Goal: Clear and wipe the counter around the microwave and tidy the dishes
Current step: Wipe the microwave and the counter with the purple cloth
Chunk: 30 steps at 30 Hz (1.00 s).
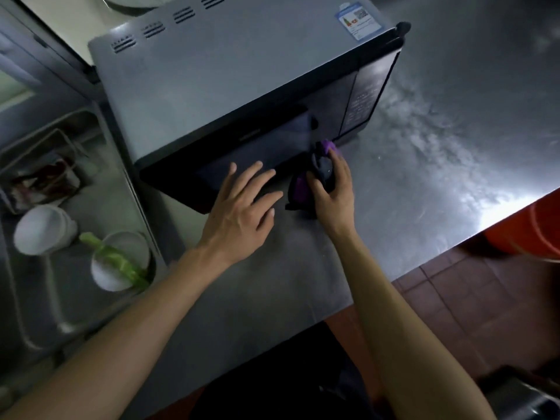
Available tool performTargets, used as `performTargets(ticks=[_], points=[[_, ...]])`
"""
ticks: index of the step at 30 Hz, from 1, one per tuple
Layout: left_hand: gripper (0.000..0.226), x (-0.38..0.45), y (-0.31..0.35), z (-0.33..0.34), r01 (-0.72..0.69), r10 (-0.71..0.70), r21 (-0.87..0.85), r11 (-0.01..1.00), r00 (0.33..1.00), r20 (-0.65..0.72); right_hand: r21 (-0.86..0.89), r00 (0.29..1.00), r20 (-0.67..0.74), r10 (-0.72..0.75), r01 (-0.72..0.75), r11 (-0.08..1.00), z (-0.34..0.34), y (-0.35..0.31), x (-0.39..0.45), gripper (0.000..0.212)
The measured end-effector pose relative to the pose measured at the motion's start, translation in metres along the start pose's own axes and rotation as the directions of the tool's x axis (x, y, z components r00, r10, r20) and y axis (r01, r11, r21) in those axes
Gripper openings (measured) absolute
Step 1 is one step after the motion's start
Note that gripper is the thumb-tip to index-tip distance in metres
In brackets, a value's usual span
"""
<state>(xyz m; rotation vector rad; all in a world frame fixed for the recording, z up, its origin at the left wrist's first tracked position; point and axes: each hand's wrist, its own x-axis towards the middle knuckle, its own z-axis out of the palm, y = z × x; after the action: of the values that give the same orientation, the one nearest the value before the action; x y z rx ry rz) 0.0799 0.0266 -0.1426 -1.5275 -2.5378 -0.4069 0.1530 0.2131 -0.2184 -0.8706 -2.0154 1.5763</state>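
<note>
Currently, a cloth [306, 189] is clenched in the right hand [333, 189] on the counter [424, 177], pressed against the microwave [227, 95] at its front right corner. The left hand [242, 207] is laid flat, fingers released, against the door just left of the cloth. Bowls [42, 228] are seen in the sink [36, 313] beyond the counter's left edge.

Scene dim overall, with a cool grey cast. Strongest light falls on the steel counter [439, 131] at right, producing a blown-out glare patch near its front edge and streaky reflections further back. Microwave [230, 86] front is nearly black, detail lost. Sink [45, 298] at left is soft and smeared. Wide-angle bending shows toward the frame edges. Foreground forearms slightly blurred.
</note>
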Motion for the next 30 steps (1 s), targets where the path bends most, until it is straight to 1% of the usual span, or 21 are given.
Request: performTargets(ticks=[3, 7, 9, 11, 14, 16, 18, 20, 22, 24, 26, 28, 30], points=[[0.030, -0.040, -0.005, 0.011, 0.098, -0.097, -0.071, 0.993, 0.995, 0.016, -0.176, 0.995, 0.098, 0.004, 0.013, 0.984, 0.011, 0.009, -0.025, 0.061], [0.032, -0.089, -0.014, 0.023, 0.202, -0.194, -0.101, 0.974, 0.978, 0.079, -0.333, 0.974, 0.226, 0.020, 0.058, 0.941, 0.029, 0.018, -0.052, 0.059], [0.034, -0.110, -0.018, 0.028, 0.248, -0.235, -0.112, 0.962, 0.965, 0.117, -0.414, 0.959, 0.284, 0.002, 0.121, 0.902, 0.038, 0.020, -0.064, 0.053], [0.035, -0.129, -0.021, 0.034, 0.287, -0.268, -0.120, 0.950, 0.951, 0.153, -0.502, 0.939, 0.342, -0.037, 0.216, 0.838, 0.046, 0.021, -0.075, 0.046], [0.036, -0.149, -0.022, 0.044, 0.337, -0.310, -0.131, 0.932, 0.932, 0.189, -0.577, 0.924, 0.379, -0.056, 0.283, 0.766, 0.053, 0.021, -0.087, 0.051], [0.036, -0.156, -0.021, 0.048, 0.377, -0.346, -0.138, 0.916, 0.915, 0.206, -0.610, 0.925, 0.376, -0.051, 0.289, 0.738, 0.052, 0.020, -0.094, 0.054], [0.039, -0.156, -0.018, 0.051, 0.415, -0.381, -0.153, 0.897, 0.901, 0.207, -0.618, 0.924, 0.380, -0.038, 0.284, 0.733, 0.047, 0.022, -0.099, 0.052], [0.043, -0.152, -0.012, 0.054, 0.413, -0.382, -0.178, 0.893, 0.905, 0.187, -0.617, 0.918, 0.393, -0.053, 0.306, 0.725, 0.038, 0.027, -0.101, 0.050], [0.045, -0.143, -0.004, 0.057, 0.384, -0.351, -0.192, 0.903, 0.918, 0.185, -0.605, 0.901, 0.423, -0.098, 0.361, 0.710, 0.028, 0.035, -0.102, 0.045], [0.046, -0.132, 0.006, 0.064, 0.339, -0.305, -0.191, 0.921, 0.934, 0.189, -0.595, 0.867, 0.482, -0.126, 0.430, 0.679, 0.020, 0.045, -0.100, 0.044], [0.046, -0.121, 0.015, 0.073, 0.306, -0.268, -0.176, 0.935, 0.940, 0.213, -0.591, 0.833, 0.545, -0.097, 0.463, 0.660, 0.015, 0.049, -0.094, 0.049], [0.048, -0.112, 0.020, 0.082, 0.314, -0.271, -0.140, 0.939, 0.927, 0.260, -0.597, 0.797, 0.602, -0.039, 0.482, 0.641, 0.012, 0.051, -0.085, 0.056], [0.052, -0.106, 0.021, 0.087, 0.355, -0.314, -0.087, 0.931, 0.898, 0.308, -0.590, 0.751, 0.660, -0.008, 0.525, 0.614, 0.011, 0.052, -0.076, 0.059]])
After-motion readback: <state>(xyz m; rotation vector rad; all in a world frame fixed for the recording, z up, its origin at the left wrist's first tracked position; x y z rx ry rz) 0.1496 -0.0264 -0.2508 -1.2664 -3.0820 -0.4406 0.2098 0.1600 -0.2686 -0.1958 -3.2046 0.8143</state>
